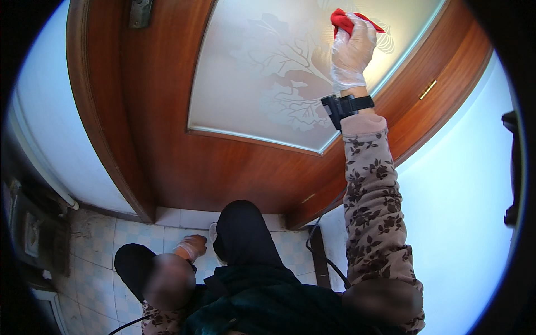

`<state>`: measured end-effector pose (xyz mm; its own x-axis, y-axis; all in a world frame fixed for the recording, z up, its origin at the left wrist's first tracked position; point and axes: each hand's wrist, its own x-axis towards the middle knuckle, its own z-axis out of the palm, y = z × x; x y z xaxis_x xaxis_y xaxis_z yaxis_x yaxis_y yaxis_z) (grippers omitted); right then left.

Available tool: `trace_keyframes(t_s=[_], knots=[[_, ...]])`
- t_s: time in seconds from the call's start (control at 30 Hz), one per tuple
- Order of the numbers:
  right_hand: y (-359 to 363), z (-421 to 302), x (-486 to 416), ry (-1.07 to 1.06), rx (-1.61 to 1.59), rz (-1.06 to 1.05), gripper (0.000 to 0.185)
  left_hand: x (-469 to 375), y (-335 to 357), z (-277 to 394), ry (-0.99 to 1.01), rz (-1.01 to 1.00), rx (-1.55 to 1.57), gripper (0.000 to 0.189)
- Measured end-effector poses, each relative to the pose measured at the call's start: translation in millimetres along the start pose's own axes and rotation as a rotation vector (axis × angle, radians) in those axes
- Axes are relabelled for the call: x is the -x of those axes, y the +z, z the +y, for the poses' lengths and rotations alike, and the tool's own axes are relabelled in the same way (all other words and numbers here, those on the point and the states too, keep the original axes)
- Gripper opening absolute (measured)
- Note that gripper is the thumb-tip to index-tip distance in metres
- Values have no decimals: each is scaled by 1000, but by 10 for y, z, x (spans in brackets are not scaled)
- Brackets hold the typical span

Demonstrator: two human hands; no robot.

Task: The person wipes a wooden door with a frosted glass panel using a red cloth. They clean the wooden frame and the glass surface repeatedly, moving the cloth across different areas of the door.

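Observation:
My right hand (354,46), in a clear plastic glove, reaches up at the top right and grips a red cloth (342,21). It holds the cloth at the frosted glass pane (259,83), which has a tree pattern and sits in a reddish-brown wooden door (176,167). A black strap with a small device is on that wrist. Down at the lower left, my left hand (193,246), gloved as well, hangs beside my knee above the floor. Its fingers look curled, but whether they hold anything cannot be told.
A metal door plate (140,13) is at the upper left, a brass hinge (428,90) at the right. White walls flank the frame. A dark box-like object (37,234) stands at the left on the tiled floor (94,243). Black cables run beside both arms.

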<state>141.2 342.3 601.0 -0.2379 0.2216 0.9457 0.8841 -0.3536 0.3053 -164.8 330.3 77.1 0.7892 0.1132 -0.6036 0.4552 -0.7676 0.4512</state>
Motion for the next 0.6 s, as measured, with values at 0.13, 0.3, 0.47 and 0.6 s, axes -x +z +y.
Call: trace_keyframes(t_s=[0.13, 0.3, 0.47, 0.6], knots=[[229, -364, 422, -175, 62, -30, 48, -60, 21, -42, 22, 6, -9, 34], [249, -973, 1306, -225, -55, -313, 39, -58, 19, -38, 9, 4, 24, 34], [62, -1121, 1986, -243, -162, -501, 36, -49, 13, 3, -8, 33, 55, 30], [-102, -948, 2430, -224, -218, -643, 35, -117, 16, -51, 19, -4, -1, 34]])
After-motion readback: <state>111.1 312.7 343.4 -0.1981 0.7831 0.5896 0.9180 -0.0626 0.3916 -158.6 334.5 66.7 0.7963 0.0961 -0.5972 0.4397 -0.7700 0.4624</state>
